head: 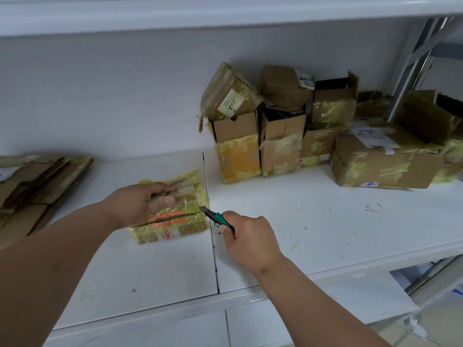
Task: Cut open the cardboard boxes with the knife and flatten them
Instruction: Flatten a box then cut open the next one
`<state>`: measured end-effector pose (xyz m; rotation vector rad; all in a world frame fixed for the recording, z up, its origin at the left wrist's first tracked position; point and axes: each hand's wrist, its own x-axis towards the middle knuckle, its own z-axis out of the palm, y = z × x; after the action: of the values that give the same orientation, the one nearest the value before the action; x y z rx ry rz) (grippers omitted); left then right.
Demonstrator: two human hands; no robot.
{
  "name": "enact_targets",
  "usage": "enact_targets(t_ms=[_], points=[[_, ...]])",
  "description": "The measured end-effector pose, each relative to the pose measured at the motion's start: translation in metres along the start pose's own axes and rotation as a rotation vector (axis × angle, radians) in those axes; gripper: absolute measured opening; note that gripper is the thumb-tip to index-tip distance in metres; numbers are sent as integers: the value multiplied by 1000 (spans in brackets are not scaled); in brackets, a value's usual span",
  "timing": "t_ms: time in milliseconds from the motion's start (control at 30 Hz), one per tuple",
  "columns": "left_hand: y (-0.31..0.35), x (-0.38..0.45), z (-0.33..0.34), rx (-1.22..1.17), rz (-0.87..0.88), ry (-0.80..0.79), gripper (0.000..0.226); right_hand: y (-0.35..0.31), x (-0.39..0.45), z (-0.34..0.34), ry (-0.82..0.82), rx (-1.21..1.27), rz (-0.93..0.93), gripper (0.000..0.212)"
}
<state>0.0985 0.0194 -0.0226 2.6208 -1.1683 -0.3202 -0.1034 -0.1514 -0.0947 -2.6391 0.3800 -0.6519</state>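
The single head-worn camera looks forward and down onto a white shelf (325, 221) from close range. It faces the shelf's back wall, with the front edge low in view.

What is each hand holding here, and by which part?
The right hand grips the knife by its green handle. The left hand holds the taped box by its far top edge.

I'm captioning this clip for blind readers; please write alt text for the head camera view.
A left hand grips a taped cardboard box on a white shelf while the right hand holds a green knife at its edge. Uncut boxes are piled behind; flattened cardboard lies left.
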Motion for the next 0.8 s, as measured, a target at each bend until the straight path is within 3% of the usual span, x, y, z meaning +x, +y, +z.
enact_targets(t_ms=[100,233,333,433,567,667,800], points=[[0,-1,-2,-39,-13,7,65,5,-1,1,13,-65,-5,13],[0,-2,-8,-86,-30,43,56,11,-13,-7,-223,-227,-4,17],[-3,-3,-19,-133,-92,104,67,8,-13,-11,-286,-266,-26,20],[-1,-3,-23,-148,-117,36,77,8,-7,-12,-245,-185,62,18],[23,9,-16,33,-172,-23,70,2,1,-12,-101,104,307,14],[40,17,-15,130,-161,-110,64,-4,13,-14,-124,484,576,15],[42,20,-10,236,-171,-140,82,-11,17,-16,-220,872,810,28]])
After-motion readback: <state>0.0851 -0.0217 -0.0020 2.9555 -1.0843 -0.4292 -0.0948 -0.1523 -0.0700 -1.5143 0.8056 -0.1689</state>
